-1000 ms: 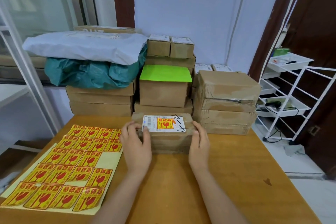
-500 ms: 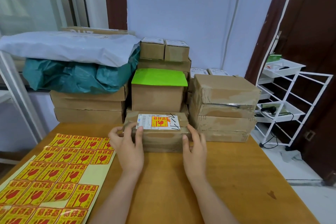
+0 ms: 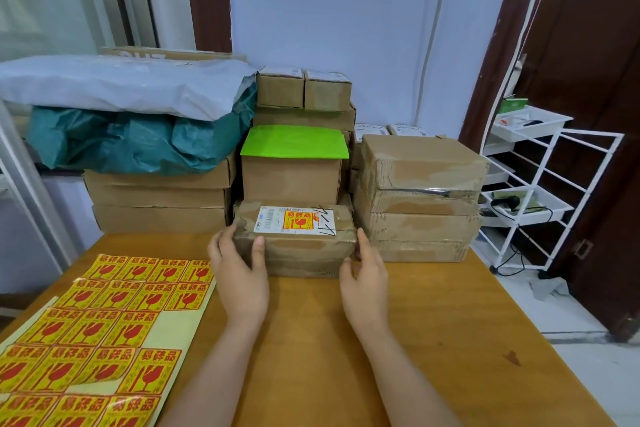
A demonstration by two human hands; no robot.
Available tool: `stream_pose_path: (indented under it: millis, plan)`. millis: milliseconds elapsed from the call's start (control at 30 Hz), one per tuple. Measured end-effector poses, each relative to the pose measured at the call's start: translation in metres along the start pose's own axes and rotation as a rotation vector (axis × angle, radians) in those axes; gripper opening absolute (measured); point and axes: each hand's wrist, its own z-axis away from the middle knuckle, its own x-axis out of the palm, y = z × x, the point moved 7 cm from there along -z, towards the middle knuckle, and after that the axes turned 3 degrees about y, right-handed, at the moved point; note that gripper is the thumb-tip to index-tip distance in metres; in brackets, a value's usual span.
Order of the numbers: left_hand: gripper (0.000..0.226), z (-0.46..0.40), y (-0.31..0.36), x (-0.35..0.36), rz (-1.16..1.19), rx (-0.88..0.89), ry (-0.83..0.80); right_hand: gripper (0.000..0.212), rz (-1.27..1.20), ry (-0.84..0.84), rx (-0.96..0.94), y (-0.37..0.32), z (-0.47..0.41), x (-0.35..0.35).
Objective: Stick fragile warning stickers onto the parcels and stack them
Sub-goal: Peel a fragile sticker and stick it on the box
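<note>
A brown taped parcel (image 3: 304, 255) lies on the wooden table (image 3: 433, 315), pushed back against the stacked boxes. On its top are a white shipping label and a yellow-and-red fragile sticker (image 3: 298, 220). My left hand (image 3: 239, 274) holds the parcel's left end, thumb on the front face and fingers round the corner. At the right end my right hand (image 3: 367, 282) grips it the same way, fingers along the side. A sheet of fragile stickers (image 3: 104, 322) lies at the table's left, with some gaps and one sticker curling up.
Behind the parcel stand a box with a green top (image 3: 294, 166), a stack of taped boxes (image 3: 419, 198) on the right and flat boxes under teal and grey bags (image 3: 131, 135) on the left. A white wire rack (image 3: 540, 191) stands right of the table.
Both hands have slid the parcel away from me until it sits against the stack under the green-topped box. The camera has tilted and shifted a little.
</note>
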Motion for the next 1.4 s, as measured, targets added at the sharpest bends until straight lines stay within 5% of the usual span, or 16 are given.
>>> stream_pose_path:
  millis: [200,400,533,700,900,1033,1400]
  plan:
    - [0.042,0.014,0.017,-0.008,-0.089,0.206,0.033,0.053,0.068,-0.001,-0.064,-0.01,0.008,-0.01]
    - [0.043,0.035,0.067,0.006,0.026,0.394,-0.142,0.045,-0.013,0.092,-0.113,-0.025,0.002,-0.037]
    - [0.024,0.03,0.102,0.036,0.143,0.274,-0.35,0.037,-0.031,0.249,-0.215,-0.056,-0.029,-0.098]
    - [0.03,0.015,0.146,0.075,0.232,0.061,-0.467,0.035,0.037,0.471,-0.145,-0.06,-0.092,-0.186]
    - [0.046,0.013,0.167,0.121,0.269,-0.238,-0.549,0.063,0.015,0.151,0.171,-0.014,-0.145,-0.189]
    - [0.047,0.023,0.171,0.136,0.345,-0.323,-0.639,0.045,-0.02,-0.065,0.28,-0.008,-0.142,-0.171]
    - [0.018,0.02,0.167,0.11,0.631,-0.47,-0.53,0.031,-0.207,0.135,0.209,-0.026,-0.122,-0.191]
